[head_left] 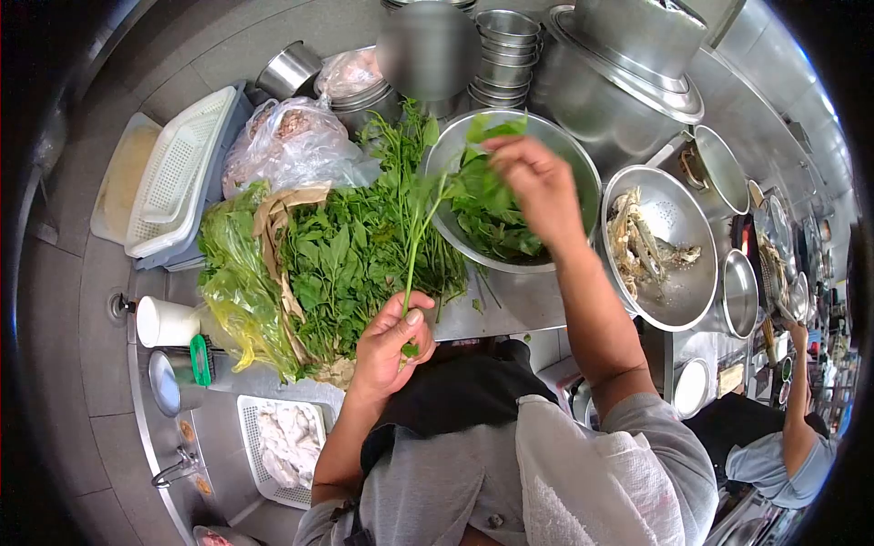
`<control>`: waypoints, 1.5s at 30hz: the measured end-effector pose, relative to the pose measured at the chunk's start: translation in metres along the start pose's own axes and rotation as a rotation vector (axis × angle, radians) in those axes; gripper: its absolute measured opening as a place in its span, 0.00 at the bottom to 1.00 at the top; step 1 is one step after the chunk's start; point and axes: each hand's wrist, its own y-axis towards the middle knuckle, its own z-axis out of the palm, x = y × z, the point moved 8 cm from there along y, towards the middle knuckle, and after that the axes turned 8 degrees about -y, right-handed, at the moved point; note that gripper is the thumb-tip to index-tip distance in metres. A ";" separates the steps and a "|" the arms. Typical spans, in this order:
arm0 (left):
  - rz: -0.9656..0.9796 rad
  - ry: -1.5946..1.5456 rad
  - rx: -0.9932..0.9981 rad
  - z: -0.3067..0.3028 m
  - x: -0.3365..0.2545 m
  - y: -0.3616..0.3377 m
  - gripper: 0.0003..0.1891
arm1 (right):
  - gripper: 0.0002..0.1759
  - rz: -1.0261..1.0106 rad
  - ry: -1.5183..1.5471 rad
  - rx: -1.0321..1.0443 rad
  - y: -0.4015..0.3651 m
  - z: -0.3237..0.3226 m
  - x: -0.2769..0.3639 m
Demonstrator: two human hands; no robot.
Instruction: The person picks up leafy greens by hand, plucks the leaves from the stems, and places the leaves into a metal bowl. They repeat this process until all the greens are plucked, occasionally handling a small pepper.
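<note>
My left hand (393, 344) is closed around the lower part of a long leafy green stem (415, 241), which rises toward the bowl. Over a large steel bowl (583, 156) my right hand (535, 182) is blurred by motion, its fingers bent together at some green leaves (496, 127). Plucked leaves (496, 223) lie inside that bowl. To the left, a big heap of leafy greens (341, 241) spreads across the counter, partly on brown paper (278, 227) and beside a yellow-green plastic bag (232, 282).
Fish pieces lie in a steel colander (692, 296) at right. A large pot (583, 82) and stacked steel bowls (505, 55) stand behind. A clear bag (291, 146) and white baskets (177, 168) are at left. The sink holds a basket of pale meat (287, 441). Another person (774, 455) works far right.
</note>
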 end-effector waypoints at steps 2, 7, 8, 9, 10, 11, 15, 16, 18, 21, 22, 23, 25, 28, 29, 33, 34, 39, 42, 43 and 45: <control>0.018 0.014 -0.007 -0.003 -0.002 -0.002 0.12 | 0.03 0.212 0.171 -0.108 0.006 -0.030 -0.020; 0.045 -0.023 0.011 -0.007 -0.006 -0.007 0.12 | 0.05 0.209 -0.155 -0.129 0.007 -0.071 -0.051; 0.043 -0.049 0.017 -0.008 -0.006 -0.008 0.12 | 0.05 0.235 -0.152 -0.131 0.005 -0.073 -0.059; 0.040 -0.074 0.024 -0.010 -0.006 -0.008 0.12 | 0.05 0.192 -0.131 -0.160 0.004 -0.073 -0.057; 0.034 -0.078 0.043 -0.010 -0.006 -0.008 0.12 | 0.05 0.198 -0.171 -0.145 0.002 -0.072 -0.059; 0.029 -0.082 0.060 -0.011 -0.005 -0.009 0.12 | 0.05 0.205 -0.210 -0.129 -0.001 -0.070 -0.061; 0.021 -0.166 0.127 -0.008 -0.007 -0.010 0.13 | 0.10 -0.253 -0.976 -0.029 -0.009 -0.044 -0.007; 0.017 -0.194 0.141 -0.007 -0.008 -0.009 0.13 | 0.12 -0.274 -0.879 -0.017 -0.009 -0.038 0.009; 0.001 -0.251 0.164 -0.006 -0.006 -0.011 0.14 | 0.15 -0.305 -0.683 0.009 -0.010 -0.018 0.039; -0.017 -0.283 0.255 0.004 -0.004 -0.011 0.14 | 0.15 -0.534 -0.762 0.005 -0.012 0.018 0.069; -0.028 -0.294 0.266 0.005 -0.003 -0.011 0.14 | 0.15 -0.532 -0.777 0.006 -0.011 0.022 0.064; -0.033 -0.304 0.276 0.006 -0.002 -0.012 0.14 | 0.15 -0.534 -0.791 0.008 -0.009 0.028 0.054; -0.031 -0.321 0.270 0.005 -0.003 -0.013 0.14 | 0.14 -0.531 -0.805 0.015 -0.007 0.033 0.048; -0.020 -0.346 0.243 0.003 -0.004 -0.016 0.14 | 0.13 -0.512 -0.822 0.028 -0.008 0.029 0.040; -0.021 -0.352 0.247 0.003 -0.004 -0.016 0.14 | 0.12 -0.509 -0.834 0.031 -0.007 0.026 0.036; -0.050 -0.338 0.239 0.003 -0.001 -0.015 0.14 | 0.09 -0.427 -0.735 0.034 -0.005 0.014 0.031; -0.048 -0.330 0.241 0.003 -0.001 -0.015 0.15 | 0.08 -0.355 -0.669 -0.043 -0.001 0.000 0.021; -0.037 -0.341 0.228 -0.002 -0.002 -0.014 0.15 | 0.11 -0.142 -0.722 -0.159 0.008 -0.059 -0.023; -0.041 -0.341 0.231 -0.002 -0.002 -0.013 0.15 | 0.15 -0.140 -1.014 -0.089 -0.010 -0.057 -0.022; -0.043 -0.339 0.235 -0.001 -0.001 -0.011 0.15 | 0.15 -0.153 -0.986 -0.108 -0.011 -0.055 -0.009; -0.055 -0.335 0.237 0.001 0.001 -0.009 0.15 | 0.15 -0.224 -0.907 -0.103 -0.017 -0.044 0.018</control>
